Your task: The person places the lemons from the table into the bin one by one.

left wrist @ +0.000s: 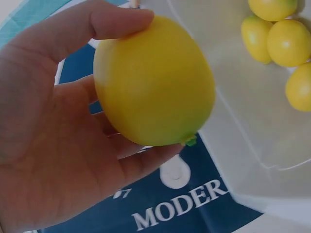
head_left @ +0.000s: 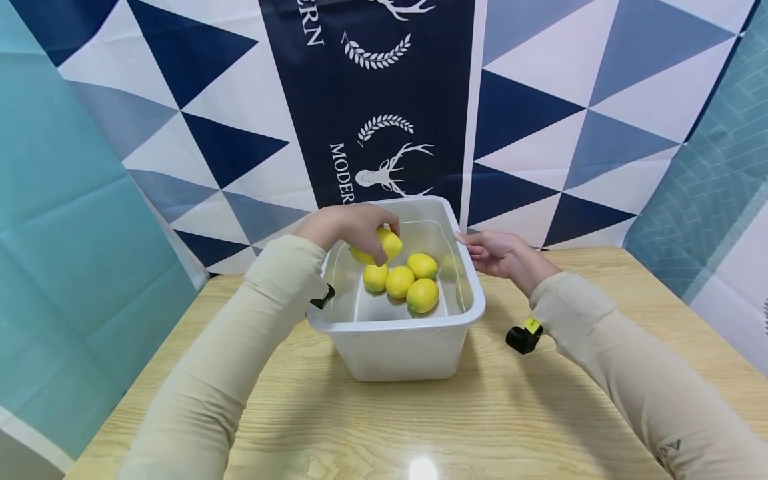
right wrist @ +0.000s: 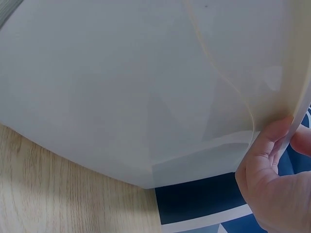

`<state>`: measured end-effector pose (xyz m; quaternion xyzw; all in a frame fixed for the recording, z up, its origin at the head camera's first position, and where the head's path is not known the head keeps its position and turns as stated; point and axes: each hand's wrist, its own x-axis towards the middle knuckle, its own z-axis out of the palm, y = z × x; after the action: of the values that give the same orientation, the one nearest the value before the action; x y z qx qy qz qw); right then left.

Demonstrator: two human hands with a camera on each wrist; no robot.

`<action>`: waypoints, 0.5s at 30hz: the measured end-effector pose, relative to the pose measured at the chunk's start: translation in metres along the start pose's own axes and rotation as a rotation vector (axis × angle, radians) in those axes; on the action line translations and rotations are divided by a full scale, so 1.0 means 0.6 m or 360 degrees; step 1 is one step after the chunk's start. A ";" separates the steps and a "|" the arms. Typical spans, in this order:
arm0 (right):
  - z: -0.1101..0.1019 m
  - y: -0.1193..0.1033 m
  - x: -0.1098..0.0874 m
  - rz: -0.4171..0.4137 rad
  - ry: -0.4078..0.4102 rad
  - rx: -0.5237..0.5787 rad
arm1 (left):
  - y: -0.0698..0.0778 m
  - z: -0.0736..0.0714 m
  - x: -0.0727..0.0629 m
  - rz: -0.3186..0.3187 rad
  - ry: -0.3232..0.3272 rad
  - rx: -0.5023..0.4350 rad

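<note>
The left hand (head_left: pixel 354 225) is gripping a lemon (head_left: pixel 391 244) between thumb and fingers, holding it at the bin's (head_left: pixel 408 353) left side. The right hand (head_left: pixel 499 253) is pinching the right rim (head_left: pixel 462 257). Four other lemons (head_left: pixel 400 282) are lying grouped inside. The bin is standing on the table (head_left: pixel 336 433).

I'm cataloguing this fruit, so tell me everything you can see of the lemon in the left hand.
The lemon is a plump oval, yellow with a greenish tinge near a green nub at one end. Its surface looks smooth; real or artificial, I can't tell. The left hand grips it between thumb and fingers, partly hiding it in the head view, where it appears over the white bin's left side, near four others.
</note>
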<state>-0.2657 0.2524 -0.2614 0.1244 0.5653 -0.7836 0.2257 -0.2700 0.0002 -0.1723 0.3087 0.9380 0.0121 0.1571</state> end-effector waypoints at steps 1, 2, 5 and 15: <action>0.000 0.000 -0.001 -0.0001 -0.0003 0.0002 | 0.000 0.002 0.006 0.0003 0.0006 -0.0010; 0.000 0.000 -0.001 -0.0002 -0.0005 0.0007 | 0.001 0.004 0.012 0.0006 0.0007 -0.0022; 0.001 0.002 0.000 -0.0012 0.0012 0.0016 | 0.001 0.012 0.026 -0.0027 -0.0022 -0.0056; -0.002 0.005 0.001 -0.0011 0.0016 0.0054 | 0.004 0.032 0.044 -0.0153 -0.0143 0.0029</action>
<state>-0.2648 0.2529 -0.2642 0.1302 0.5535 -0.7932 0.2180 -0.2831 0.0162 -0.1978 0.2648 0.9439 -0.0177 0.1965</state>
